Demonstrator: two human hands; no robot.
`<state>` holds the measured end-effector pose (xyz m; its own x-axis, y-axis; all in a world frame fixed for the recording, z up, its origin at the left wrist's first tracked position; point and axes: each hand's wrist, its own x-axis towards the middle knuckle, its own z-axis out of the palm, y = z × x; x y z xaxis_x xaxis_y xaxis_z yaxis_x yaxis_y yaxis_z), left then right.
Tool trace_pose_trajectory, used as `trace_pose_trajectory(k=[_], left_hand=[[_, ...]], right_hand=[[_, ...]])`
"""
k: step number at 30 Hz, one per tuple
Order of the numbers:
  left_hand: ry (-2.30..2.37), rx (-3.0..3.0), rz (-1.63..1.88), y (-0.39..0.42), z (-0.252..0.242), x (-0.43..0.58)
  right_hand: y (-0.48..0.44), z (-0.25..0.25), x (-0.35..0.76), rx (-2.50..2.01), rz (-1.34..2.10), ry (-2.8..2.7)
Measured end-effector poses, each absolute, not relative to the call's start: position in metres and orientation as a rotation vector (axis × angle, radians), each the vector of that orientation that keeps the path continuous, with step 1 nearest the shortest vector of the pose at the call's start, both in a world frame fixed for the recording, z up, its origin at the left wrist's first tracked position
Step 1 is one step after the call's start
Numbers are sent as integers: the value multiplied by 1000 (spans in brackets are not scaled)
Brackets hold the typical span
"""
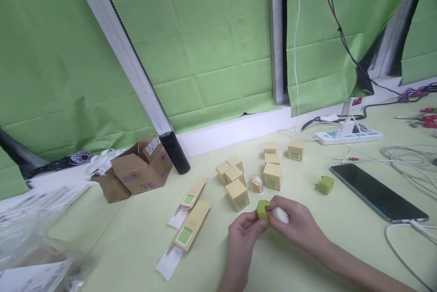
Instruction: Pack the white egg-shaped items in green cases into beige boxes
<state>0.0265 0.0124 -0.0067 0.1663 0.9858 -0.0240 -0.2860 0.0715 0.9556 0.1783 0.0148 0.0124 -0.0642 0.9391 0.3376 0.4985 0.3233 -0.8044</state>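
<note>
My left hand (242,235) pinches a small yellow-green piece (262,210), which looks like a soft cover, between thumb and fingers. Curled around a smooth white rounded object (280,215) is my right hand (297,221), whose fingertips also meet the green piece. The exact kind of either object does not show. Just beyond my hands stand several small tan boxes (238,195) with green windows and a clear round container (256,183). A similar green piece (324,184) with small tabs lies to the right.
Two flat tan cartons (193,226) lie at left with white flaps out. Farther back are an open cardboard box (141,171) and a black cylinder (175,153). At right lie a phone (377,192) on a cable, a power strip (348,136) and red-handled tools (426,119).
</note>
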Motion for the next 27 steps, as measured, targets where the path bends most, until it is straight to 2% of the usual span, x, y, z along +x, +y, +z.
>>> trace_pose_trajectory(k=[9, 17, 20, 27], left_hand=[[888, 1039, 1164, 20, -6, 17], [884, 1110, 1139, 23, -11, 20], [868, 1108, 1118, 19, -5, 20], [834, 1178, 1115, 20, -2, 12]], right_hand=[[17, 13, 183, -1219, 850, -1754], [11, 23, 187, -1139, 867, -1869], [11, 27, 191, -1071, 754, -1977], [14, 21, 190, -890, 261, -2178]])
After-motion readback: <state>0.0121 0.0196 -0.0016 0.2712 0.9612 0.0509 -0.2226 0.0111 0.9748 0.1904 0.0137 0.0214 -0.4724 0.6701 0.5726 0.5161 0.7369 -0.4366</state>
